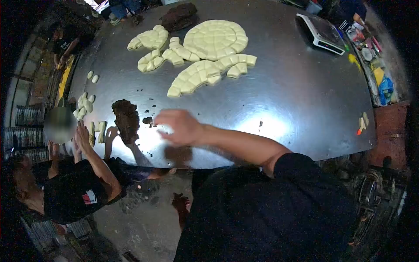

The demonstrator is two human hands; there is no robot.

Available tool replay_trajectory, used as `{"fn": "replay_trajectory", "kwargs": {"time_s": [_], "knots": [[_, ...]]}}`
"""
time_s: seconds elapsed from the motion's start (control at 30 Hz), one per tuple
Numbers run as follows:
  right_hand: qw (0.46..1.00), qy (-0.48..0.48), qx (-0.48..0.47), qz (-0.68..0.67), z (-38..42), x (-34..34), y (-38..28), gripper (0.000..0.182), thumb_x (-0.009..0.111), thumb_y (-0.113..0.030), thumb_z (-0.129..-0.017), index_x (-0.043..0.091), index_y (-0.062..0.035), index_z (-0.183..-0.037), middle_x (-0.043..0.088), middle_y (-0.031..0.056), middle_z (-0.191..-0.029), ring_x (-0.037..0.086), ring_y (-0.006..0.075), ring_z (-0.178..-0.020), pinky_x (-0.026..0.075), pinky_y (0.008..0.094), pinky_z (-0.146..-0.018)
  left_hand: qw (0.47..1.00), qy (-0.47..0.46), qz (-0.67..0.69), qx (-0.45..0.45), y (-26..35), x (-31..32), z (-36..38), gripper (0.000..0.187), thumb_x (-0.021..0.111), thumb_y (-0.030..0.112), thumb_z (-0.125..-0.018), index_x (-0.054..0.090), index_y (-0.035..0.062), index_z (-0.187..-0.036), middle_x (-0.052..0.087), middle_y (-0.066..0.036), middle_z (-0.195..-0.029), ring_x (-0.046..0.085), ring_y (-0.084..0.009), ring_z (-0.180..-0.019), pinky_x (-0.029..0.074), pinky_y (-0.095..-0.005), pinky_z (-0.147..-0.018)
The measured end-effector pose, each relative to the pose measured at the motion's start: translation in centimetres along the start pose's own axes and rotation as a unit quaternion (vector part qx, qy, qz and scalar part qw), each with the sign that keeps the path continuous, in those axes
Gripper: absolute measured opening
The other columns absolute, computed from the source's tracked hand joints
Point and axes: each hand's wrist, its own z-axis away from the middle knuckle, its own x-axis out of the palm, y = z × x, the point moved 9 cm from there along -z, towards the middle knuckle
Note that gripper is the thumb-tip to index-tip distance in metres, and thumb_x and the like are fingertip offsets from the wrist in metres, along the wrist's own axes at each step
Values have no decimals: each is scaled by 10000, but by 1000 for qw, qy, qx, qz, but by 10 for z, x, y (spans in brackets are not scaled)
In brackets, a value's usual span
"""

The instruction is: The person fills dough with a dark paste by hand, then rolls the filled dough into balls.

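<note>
My right hand [176, 126] is over the near part of the metal table [297, 118], slightly blurred. Its fingers are curved and a gap shows between them and the thumb, with nothing visible in it. Just left of the fingertips sits a small dark brown lump [148, 120]. Farther left is a larger mound of dark brown, crumbly paste [126, 120], with crumbs scattered around it. Beyond my hand lie pale dough pieces cut into blocks: a curved strip [192, 78], a large round slab [216, 39] and smaller clusters [152, 38]. My left hand is out of sight.
A co-worker's hand [81, 137] is at the left edge, beside dough strips [101, 132] and small dough balls [85, 105]. More dark paste [179, 16] lies at the back. A digital scale [321, 32] stands back right; cluttered items [377, 65] line the right side.
</note>
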Motion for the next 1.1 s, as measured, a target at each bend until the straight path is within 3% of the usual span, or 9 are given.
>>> {"fn": "replay_trajectory", "kwargs": {"time_s": [0.1,0.13,0.23,0.33,0.47,0.63,0.83,0.97,1.1], "knots": [[944,60,278,167,59,-93,138,316,699,-185,-749,672,-73,-1043,667,141,-1067,638,291,-970,501,380,-847,999,30,-39,-12,-8,-19,4,693,301,582,-950,489,-4,-1269,634,-227,-755,597,-321,-566,482,-468,-472],[884,208,378,182,82,-151,188,348,693,-225,-776,649,-47,-1072,662,173,-1040,643,307,-950,505,387,-825,998,34,-41,-24,-13,-23,5,706,295,596,-950,490,-4,-1266,634,-233,-753,603,-330,-572,488,-476,-476],[737,246,434,456,118,-287,271,390,630,-302,-845,606,-6,-1098,631,221,-1046,578,384,-1020,471,434,-866,992,5,57,-114,-43,-27,6,738,316,618,-944,493,-31,-1248,639,-243,-778,612,-334,-587,495,-443,-495],[797,150,370,453,126,-301,345,450,671,-288,-814,559,-2,-1143,618,229,-1048,572,380,-1017,457,438,-864,947,-210,229,-84,-53,15,6,555,466,460,-961,552,-46,-1170,643,-194,-769,616,-237,-585,496,-333,-506],[877,242,362,204,157,-274,324,397,685,-225,-789,529,-19,-1090,639,193,-1017,618,317,-948,464,388,-830,986,-85,-140,34,102,73,68,393,542,345,-948,635,-33,-995,634,-86,-765,594,-157,-575,475,-298,-496],[831,229,428,271,258,-293,225,262,693,-202,-770,512,-24,-834,581,162,-725,593,334,-705,459,432,-664,984,-181,-3,4,184,127,112,377,548,347,-950,633,-12,-1025,641,-80,-784,592,-144,-588,489,-287,-528],[876,94,425,209,257,-285,126,277,651,-171,-825,458,-27,-687,467,13,-635,408,88,-603,334,298,-514,890,-408,11,206,304,232,198,337,603,258,-932,603,-15,-1131,652,-65,-946,615,-131,-815,518,-265,-688],[945,254,203,-43,173,-217,33,273,597,-164,-893,492,-33,-678,461,-20,-628,370,62,-561,298,279,-482,855,-378,-8,355,388,320,273,316,534,145,-964,551,-24,-1231,619,-80,-1060,598,-142,-928,527,-288,-768],[933,338,121,12,100,-223,-43,313,561,-226,-920,539,13,-720,553,42,-671,549,87,-667,401,257,-549,851,-286,38,439,444,330,316,210,594,96,-917,650,-14,-1087,640,-54,-1005,587,-107,-925,501,-256,-776]]}}
